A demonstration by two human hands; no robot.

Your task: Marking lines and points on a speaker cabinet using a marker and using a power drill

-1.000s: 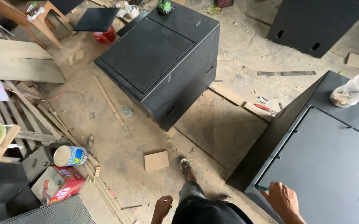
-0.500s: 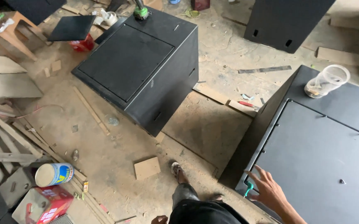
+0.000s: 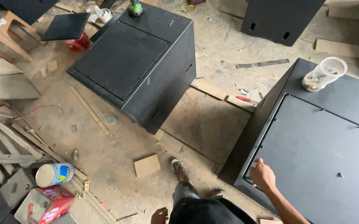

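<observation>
Dusty workshop floor (image 3: pixel 212 124), strewn with wood offcuts. Right hand (image 3: pixel 263 176) rests curled on the near-left corner of the large black wooden cabinet (image 3: pixel 312 157), at its recessed panel's edge; whether the fingers pinch anything cannot be told. Left hand (image 3: pixel 159 216) hangs at the bottom edge beside the dark trousers; its grip cannot be told. A clear plastic cup (image 3: pixel 324 74) lies on the cabinet's far side and could roll off if the cabinet is jolted. Open floor separates it from a second black cabinet (image 3: pixel 136 66); the small square board (image 3: pixel 147 165) by the foot risks a trip.

Dusty concrete floor (image 3: pixel 212 54), wood offcuts scattered, timber slats (image 3: pixel 5 141) stacked left, wooden stool (image 3: pixel 5 35) far corner, flat daylight.
</observation>
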